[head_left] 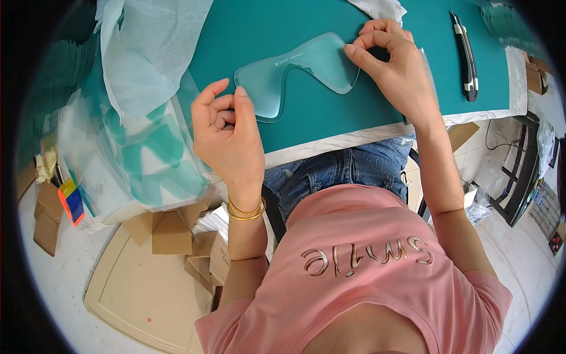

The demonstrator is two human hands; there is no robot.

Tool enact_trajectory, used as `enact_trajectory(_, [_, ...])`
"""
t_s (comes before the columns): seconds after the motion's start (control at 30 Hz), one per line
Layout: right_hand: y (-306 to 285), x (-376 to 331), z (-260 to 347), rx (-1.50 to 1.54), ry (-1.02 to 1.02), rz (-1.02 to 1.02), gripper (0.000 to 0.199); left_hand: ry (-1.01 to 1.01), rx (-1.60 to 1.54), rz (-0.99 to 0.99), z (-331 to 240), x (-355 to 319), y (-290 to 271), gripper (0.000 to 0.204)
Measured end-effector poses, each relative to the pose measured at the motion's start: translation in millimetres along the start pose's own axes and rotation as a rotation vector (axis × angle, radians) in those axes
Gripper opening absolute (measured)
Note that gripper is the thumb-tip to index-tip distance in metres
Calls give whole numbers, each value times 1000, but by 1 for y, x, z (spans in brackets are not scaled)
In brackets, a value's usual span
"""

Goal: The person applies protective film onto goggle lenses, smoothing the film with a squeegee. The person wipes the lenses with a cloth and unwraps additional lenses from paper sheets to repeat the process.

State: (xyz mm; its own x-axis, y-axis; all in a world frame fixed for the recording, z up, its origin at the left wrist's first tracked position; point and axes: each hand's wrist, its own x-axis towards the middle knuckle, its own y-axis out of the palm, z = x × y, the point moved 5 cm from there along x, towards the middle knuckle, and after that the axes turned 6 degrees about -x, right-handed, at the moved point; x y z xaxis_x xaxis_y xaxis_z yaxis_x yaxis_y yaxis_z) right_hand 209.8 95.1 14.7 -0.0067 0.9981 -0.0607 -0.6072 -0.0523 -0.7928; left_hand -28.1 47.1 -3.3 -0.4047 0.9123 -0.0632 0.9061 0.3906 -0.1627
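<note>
Leftmost, a pale tissue sheet [150, 47] spills over the mat, with a pile of green lens shapes in clear plastic [156, 150] below it. Next comes the left hand [227, 130], bangles [246, 213] at its wrist. Its thumb tip meets the left end of the lens, the index finger is raised apart from the thumb, and the other fingers curl behind; whether they clasp the lens from beneath, I cannot tell.

Between the hands sits the clear, mask-shaped lens [298, 56], over the green mat [345, 112]; whether it rests flat or is slightly lifted is unclear. Its long axis slants from lower left to upper right, its nose notch facing the wearer's body. So it lies to the right of the left fingers and to the left of the right ones, one hand at each end and neither clearly nearer.

The right hand [395, 71] pinches the upper right edge between thumb and index finger, its other fingers bent. Farther right, well apart, lies a black-and-silver cutter knife [466, 56].
</note>
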Motion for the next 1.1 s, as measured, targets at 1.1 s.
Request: enact_trajectory(1.1, [-13,-5,35,-225,38,-14,34,64,33,15,2,0,3,17])
